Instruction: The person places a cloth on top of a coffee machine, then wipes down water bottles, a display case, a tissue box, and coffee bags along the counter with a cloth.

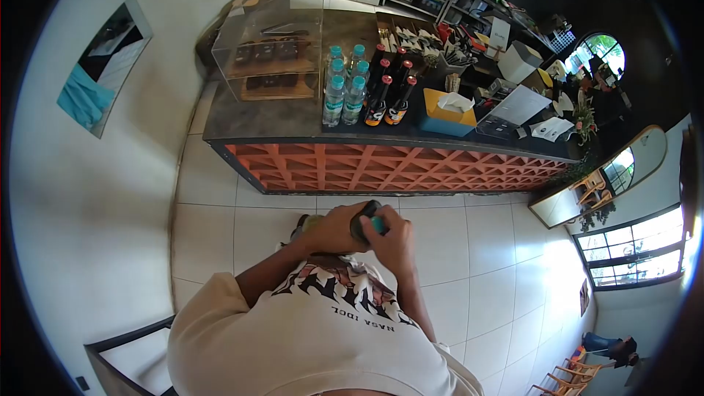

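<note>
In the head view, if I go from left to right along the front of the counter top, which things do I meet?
Clear display case, water bottles with teal caps, dark bottles with red caps, yellow-and-blue tissue box.

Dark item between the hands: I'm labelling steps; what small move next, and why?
Perhaps turn the teal piece with the right hand while the left hand steadies the dark item: both hands meet there, the right one at the teal.

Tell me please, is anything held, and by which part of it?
The left hand appears to hold a dark object around its side; the right hand touches a teal part there. What it is cannot be told.
</note>
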`<state>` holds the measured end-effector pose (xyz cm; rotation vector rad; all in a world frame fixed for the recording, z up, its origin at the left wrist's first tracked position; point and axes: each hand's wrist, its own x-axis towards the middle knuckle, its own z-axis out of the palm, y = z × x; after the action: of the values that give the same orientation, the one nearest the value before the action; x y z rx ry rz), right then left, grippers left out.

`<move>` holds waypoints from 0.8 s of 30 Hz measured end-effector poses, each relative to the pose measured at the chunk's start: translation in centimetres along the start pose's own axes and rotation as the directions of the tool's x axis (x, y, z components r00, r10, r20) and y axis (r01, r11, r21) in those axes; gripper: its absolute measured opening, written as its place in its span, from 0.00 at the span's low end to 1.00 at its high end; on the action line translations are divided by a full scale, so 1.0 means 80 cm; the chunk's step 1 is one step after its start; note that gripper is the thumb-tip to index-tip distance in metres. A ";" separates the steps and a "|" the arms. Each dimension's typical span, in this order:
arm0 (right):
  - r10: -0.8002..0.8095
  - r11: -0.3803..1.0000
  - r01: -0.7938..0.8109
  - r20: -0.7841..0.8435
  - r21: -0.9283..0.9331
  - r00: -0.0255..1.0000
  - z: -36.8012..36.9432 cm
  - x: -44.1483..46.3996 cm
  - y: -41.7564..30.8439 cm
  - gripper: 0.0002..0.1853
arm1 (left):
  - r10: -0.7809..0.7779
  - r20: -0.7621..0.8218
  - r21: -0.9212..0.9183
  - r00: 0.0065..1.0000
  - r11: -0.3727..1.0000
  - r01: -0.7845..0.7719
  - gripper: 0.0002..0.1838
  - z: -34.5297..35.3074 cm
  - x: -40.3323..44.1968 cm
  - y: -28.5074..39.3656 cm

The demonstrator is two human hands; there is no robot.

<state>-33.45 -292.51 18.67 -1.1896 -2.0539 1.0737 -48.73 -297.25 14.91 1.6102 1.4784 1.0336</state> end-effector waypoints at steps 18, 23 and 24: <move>-0.104 0.924 0.220 -0.349 0.312 0.931 -0.032 0.016 0.023 0.11 | 0.081 0.678 -0.553 0.730 0.711 0.435 0.45 -0.005 0.019 -0.053; -0.367 0.837 0.477 -0.373 0.267 0.852 -0.004 0.029 0.011 0.09 | 0.164 0.669 -0.532 0.725 0.787 0.312 0.46 -0.025 0.039 -0.042; -0.383 0.841 0.472 -0.326 0.263 0.864 -0.008 0.034 0.008 0.08 | 0.129 0.596 -0.527 0.793 0.808 0.265 0.45 -0.028 0.037 -0.042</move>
<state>-33.99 -289.71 18.64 -0.6118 -1.7282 0.9343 -52.09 -294.01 13.12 1.2326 0.6652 0.7142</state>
